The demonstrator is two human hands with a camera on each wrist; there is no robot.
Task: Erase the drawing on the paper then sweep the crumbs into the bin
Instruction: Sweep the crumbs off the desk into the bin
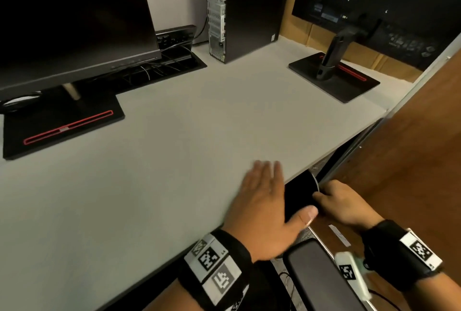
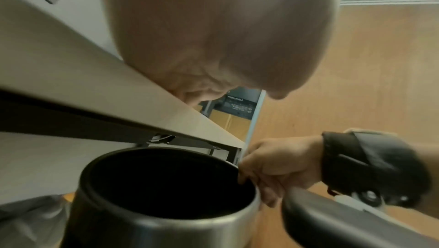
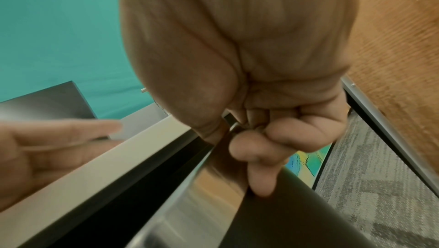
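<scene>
A round bin (image 1: pixel 299 194) with a steel wall (image 2: pixel 171 231) and a black inside stands tucked just under the right edge of the grey desk (image 1: pixel 174 148). My right hand (image 1: pixel 334 199) pinches its rim, fingers curled over the edge (image 3: pixel 273 137). My left hand (image 1: pixel 264 198) lies flat on the desk right at that edge, above the bin's mouth, fingers straight and blurred, thumb out over the opening. I can make out no paper or crumbs on the desk. The left hand's palm (image 2: pixel 213 36) fills the top of the left wrist view.
Two dark monitors on black stands (image 1: pixel 62 121) (image 1: pixel 334 76) and a computer tower (image 1: pixel 232 11) stand at the back of the desk. A wooden partition (image 1: pixel 411 148) closes the right side. A black chair armrest (image 1: pixel 321 275) sits close below my hands, over carpet.
</scene>
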